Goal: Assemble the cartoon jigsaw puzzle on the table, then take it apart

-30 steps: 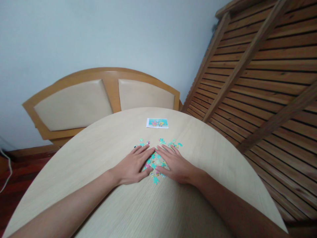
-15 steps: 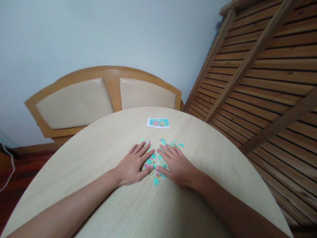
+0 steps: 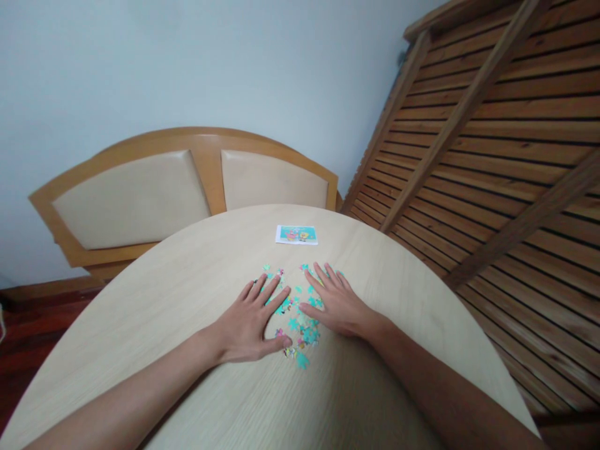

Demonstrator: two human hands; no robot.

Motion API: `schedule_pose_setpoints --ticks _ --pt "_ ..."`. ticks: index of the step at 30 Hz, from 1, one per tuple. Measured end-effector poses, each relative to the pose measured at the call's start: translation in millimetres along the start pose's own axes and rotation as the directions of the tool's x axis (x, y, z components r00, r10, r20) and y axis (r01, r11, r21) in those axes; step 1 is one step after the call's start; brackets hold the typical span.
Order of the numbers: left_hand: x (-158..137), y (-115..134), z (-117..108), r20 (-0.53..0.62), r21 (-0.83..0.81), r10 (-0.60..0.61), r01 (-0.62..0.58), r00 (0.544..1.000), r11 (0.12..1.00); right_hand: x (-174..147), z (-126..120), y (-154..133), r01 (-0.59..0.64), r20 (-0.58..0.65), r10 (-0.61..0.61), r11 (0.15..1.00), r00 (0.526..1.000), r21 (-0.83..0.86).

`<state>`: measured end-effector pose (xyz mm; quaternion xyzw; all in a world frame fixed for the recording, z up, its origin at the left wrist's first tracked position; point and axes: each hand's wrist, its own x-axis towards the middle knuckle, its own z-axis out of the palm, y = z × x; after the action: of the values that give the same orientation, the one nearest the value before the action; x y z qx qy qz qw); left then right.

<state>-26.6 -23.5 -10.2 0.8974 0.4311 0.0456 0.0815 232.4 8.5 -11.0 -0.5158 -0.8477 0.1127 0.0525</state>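
Small jigsaw puzzle pieces [image 3: 309, 334], mostly turquoise with some pink, yellow and white, lie scattered on the round table. My left hand [image 3: 248, 322] rests palm down over the left side of the pieces, fingers spread and thumb stretched toward them. On the other side, my right hand [image 3: 337, 301] lies palm down with its fingers apart, covering some of the pieces. Neither hand grips anything. Beyond them sits a picture card [image 3: 297, 235] showing a pink and a yellow cartoon figure on turquoise. Pieces beneath the palms are hidden.
A pale wooden round table [image 3: 197, 269] fills the lower view. Behind it stands a wooden headboard [image 3: 213, 169] with cream padded panels, against a pale wall [image 3: 187, 62]. A slatted wooden frame [image 3: 469, 156] leans at the right.
My hands have moved apart and spread their fingers wider; the right has shifted slightly away from me. More pieces show between them, and some near the thumbs are spread differently. The view has shifted slightly.
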Motion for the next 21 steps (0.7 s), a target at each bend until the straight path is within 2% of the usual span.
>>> schedule_pose_setpoints --ticks 6,11,14,18,21 --pt "0.7 12.8 3.0 -0.004 -0.01 -0.054 0.054 0.999 0.999 29.5 -4.1 -2.5 0.131 0.013 -0.131 0.991 0.991 0.011" --pt "4.6 17.0 7.6 -0.08 -0.035 -0.126 0.123 0.989 0.992 42.0 -7.1 -16.1 0.316 0.031 -0.318 0.947 0.948 0.055" --pt "5.7 11.3 11.6 -0.139 -0.061 -0.141 0.134 0.98 0.989 33.7 -8.8 -23.0 0.364 0.058 -0.369 0.928 0.928 0.075" --pt "12.8 -4.2 11.6 -0.23 -0.107 -0.183 0.162 0.956 0.981 5.3 -7.3 -35.6 0.332 0.027 -0.335 0.941 0.942 0.066" --pt "20.0 -13.2 6.9 -0.176 -0.085 -0.1 0.086 0.979 0.993 -20.7 0.1 -48.7 0.285 0.006 -0.286 0.957 0.958 0.049"
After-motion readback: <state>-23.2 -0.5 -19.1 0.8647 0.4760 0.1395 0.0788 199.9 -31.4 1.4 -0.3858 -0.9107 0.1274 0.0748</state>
